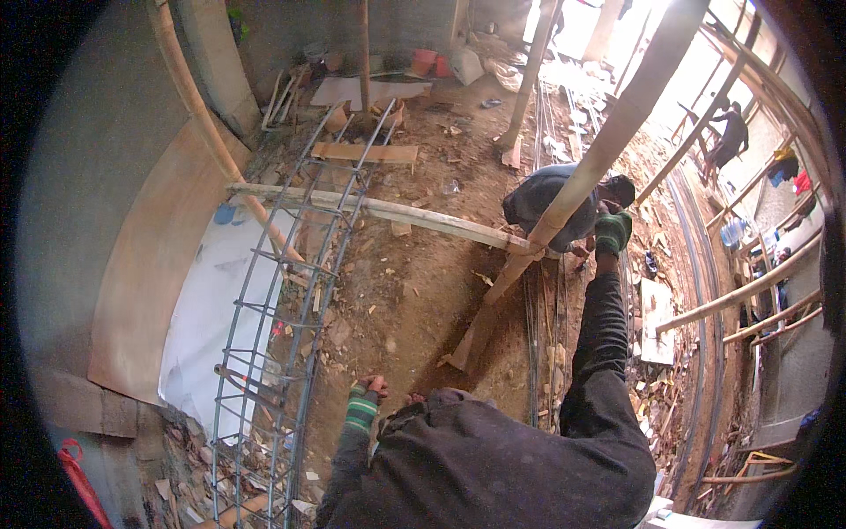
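My left hand (374, 386), in a green-striped knitted glove with bare fingertips, is low in front of me. Its fingers are curled, and what they hold, if anything, is hidden. Left of it stretches a long rebar cage (256, 304) of steel bars and square ties. My right arm reaches forward; the right hand (613, 226), in a green and dark glove, has its fingers bent together beside the dark head of a crouching person (548, 204). What those fingers grip, I cannot make out. A thick slanting wooden pole (585, 181) passes just left of that hand.
A horizontal timber (423, 219) crosses from the cage to the pole. Plywood (159, 256) and a white sheet (225, 300) lean at left. Long steel bars (696, 256) run along the right. Debris covers the dirt floor (388, 291); another person (728, 137) is farther off.
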`<state>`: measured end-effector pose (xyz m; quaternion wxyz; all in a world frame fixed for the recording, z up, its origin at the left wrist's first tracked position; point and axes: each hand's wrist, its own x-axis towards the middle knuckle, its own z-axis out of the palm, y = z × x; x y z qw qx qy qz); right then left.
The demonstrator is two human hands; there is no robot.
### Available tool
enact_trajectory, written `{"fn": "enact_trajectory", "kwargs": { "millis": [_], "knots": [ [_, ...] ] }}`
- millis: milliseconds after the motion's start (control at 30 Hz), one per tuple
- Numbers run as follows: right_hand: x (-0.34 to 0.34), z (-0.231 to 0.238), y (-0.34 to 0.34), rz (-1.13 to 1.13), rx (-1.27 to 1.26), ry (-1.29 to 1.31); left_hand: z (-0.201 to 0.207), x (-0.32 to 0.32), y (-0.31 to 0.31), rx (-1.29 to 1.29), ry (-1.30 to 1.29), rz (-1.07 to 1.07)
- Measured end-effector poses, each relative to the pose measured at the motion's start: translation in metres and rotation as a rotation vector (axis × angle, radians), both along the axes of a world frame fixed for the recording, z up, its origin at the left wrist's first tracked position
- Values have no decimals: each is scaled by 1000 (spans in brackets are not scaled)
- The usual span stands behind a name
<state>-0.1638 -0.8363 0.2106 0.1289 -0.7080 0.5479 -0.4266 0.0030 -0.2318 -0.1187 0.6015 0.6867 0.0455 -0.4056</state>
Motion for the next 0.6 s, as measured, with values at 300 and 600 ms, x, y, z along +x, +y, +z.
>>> {"fn": "enact_trajectory", "kwargs": {
  "millis": [300,600],
  "knots": [
    [17,7,-6,10,-4,-2,-13,2,20,-30,-29,-16],
    [18,5,-12,21,-16,13,-10,-10,28,-19,-51,-18]
  ]
}}
